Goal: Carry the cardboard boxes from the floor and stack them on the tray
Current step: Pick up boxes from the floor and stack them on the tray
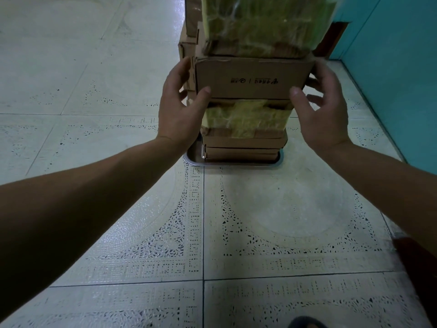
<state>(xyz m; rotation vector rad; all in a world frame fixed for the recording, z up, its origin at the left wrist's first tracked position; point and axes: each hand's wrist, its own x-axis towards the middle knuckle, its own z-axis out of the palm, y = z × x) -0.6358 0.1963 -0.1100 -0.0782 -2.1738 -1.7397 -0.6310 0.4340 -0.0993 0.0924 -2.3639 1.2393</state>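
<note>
- Pale patterned floor (94,67) tiles fill the left side.
- Left hand (182,102): grip clamped on the printed cardboard box (253,78), thumb on its front and fingers round the left side, likely to steady it.
- That box sits on the stack of boxes (243,147) standing in the metal tray (192,158) (a taped bundle (260,27) shows above it; resting on it or behind it, I cannot tell).
- Right hand (324,107): grip mirrors this on the right edge, probably to square the box.
- Teal wall (402,67) closes the far right.

Boxes (246,140) stacked hi on tray (192,158).
</note>
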